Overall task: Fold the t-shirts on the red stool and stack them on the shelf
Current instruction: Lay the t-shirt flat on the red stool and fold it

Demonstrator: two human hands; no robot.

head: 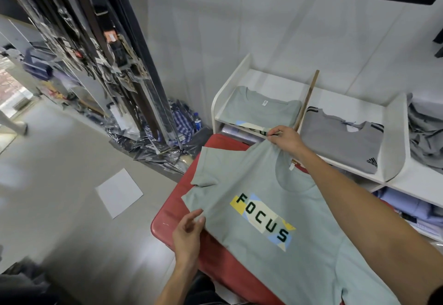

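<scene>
Two hands hold one pale green t-shirt (275, 209) spread print-up on the red stool (167, 221). The left hand (188, 235) pinches its side edge below the sleeve; the right hand (284, 138) pinches the shoulder, nearer the shelf (239, 72). The shirt's long axis runs from shelf toward the person.

A pale green t-shirt (275, 209) printed FOCUS lies spread face-up across the red stool (167, 223). A folded green t-shirt (251, 108) rests in the white shelf's (230, 82) left compartment.
</scene>
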